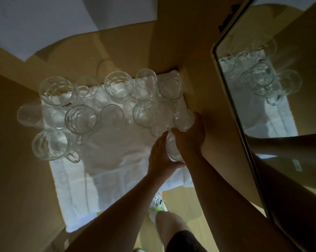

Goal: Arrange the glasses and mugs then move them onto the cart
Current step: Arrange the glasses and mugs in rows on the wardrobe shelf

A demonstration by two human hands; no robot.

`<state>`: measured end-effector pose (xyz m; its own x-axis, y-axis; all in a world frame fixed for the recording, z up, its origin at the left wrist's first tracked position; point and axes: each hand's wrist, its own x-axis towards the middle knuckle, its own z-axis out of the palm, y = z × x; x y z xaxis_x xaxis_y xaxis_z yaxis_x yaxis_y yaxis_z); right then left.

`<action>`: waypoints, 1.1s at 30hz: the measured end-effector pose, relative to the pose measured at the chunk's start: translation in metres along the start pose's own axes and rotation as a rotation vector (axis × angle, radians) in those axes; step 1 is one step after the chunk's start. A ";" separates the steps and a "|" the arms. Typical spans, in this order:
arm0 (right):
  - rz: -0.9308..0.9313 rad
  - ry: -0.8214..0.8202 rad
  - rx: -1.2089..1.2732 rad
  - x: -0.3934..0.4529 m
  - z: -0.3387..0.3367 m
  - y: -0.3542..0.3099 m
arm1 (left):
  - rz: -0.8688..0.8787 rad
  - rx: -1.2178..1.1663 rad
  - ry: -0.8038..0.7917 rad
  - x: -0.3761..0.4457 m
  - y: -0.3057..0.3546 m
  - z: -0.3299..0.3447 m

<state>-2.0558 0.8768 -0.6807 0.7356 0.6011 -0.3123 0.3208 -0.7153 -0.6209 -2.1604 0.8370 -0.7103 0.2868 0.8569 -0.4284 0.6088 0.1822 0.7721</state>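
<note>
Several clear glasses and handled glass mugs stand on a white towel (106, 157) spread over a wooden table. Mugs include one at the left front (50, 144), one in the middle (80, 118) and one at the right (145, 113). My left hand (160, 157) and my right hand (189, 138) both wrap around one clear glass (173, 150) at the towel's right side. My right fingers also reach to a small glass (183, 119) just beyond.
A mirror (273, 79) leans at the right and reflects the glassware and my arm. One glass (28, 114) stands off the towel's left edge. The table's front edge is near my leg and shoe (158, 204). No cart is in view.
</note>
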 end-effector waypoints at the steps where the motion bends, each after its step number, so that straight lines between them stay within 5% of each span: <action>1: -0.004 0.007 0.016 0.000 -0.001 0.001 | -0.005 0.011 -0.008 -0.001 -0.001 0.001; 13: 0.055 0.051 0.118 -0.017 -0.030 0.010 | 0.042 0.083 0.015 -0.029 -0.011 -0.008; 23: 0.012 0.039 0.143 -0.061 -0.056 0.006 | -0.080 0.147 -0.014 -0.079 -0.009 -0.041; 33: -0.049 -0.076 0.266 -0.117 -0.091 -0.031 | -0.070 0.136 0.183 -0.141 0.024 -0.126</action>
<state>-2.0977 0.7960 -0.5600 0.6734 0.6644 -0.3242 0.1792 -0.5722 -0.8003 -2.2795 0.7818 -0.5720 0.1091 0.9197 -0.3772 0.7200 0.1885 0.6679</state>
